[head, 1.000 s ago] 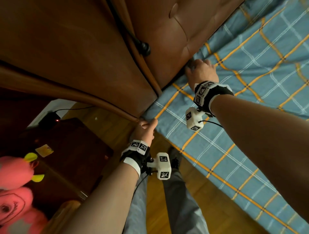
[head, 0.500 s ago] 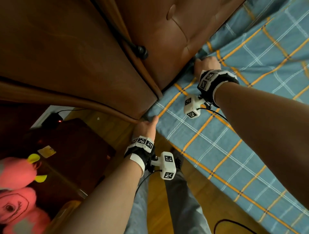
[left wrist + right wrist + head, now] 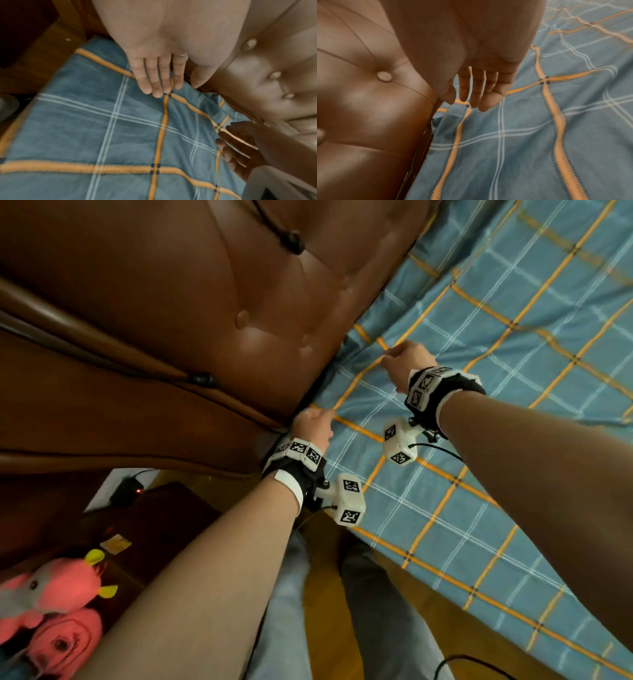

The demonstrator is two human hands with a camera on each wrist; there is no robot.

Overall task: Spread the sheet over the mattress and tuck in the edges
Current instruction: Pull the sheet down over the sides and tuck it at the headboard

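The fingers (image 3: 159, 75) of the left hand (image 3: 312, 424) lie straight and close together, tips down on the sheet (image 3: 496, 392), thumb held a little apart toward the headboard (image 3: 205, 313); they grip nothing. A thin ring shows on one of them in the left wrist view. The right hand (image 3: 407, 366) is just as loose: its fingers (image 3: 477, 88) reach out nearly straight with a slight curl, hovering at the cloth near an orange stripe, and whether the tips actually touch it I cannot tell. Both hands work at the near left corner of the bed, right where the sheet meets the brown buttoned headboard, the left hand nearer the corner and the right a little farther along the same edge. The sheet itself, blue with white and orange checks, is spread over the mattress and runs off to the right and far side; it puckers into soft folds along the headboard, where its edge dips into the dark gap. Its near edge hangs over the side of the bed above the wooden floor (image 3: 325, 577). Each wrist carries a black band with white marker blocks. The person's grey trouser legs (image 3: 376, 628) stand at the bedside, and down to the left sit pink plush toys (image 3: 51, 604) beside a dark bedside cabinet (image 3: 164, 518).
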